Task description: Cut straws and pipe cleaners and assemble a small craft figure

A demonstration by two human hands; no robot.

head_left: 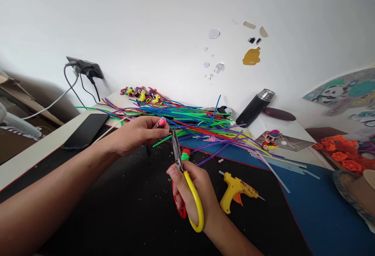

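My left hand (143, 133) is closed on a small pink piece (160, 122), which shows above the fingers near the middle of the view. My right hand (193, 185) holds scissors (197, 205) with one yellow and one red handle. Their blades point up and away, with the tips close to my left fingertips. Something small and dark lies at the tips, too small to make out. A red and green fuzzy piece (185, 154) is just beyond my right hand, beside the blades.
Colourful pipe cleaners (187, 117) are heaped along the wall. A yellow glue gun (238, 190) lies right on the black mat (125, 209). A phone (86, 131) is left; a black flask (254, 107) leans at the back right. Small fuzzy figures (142, 93) sit behind.
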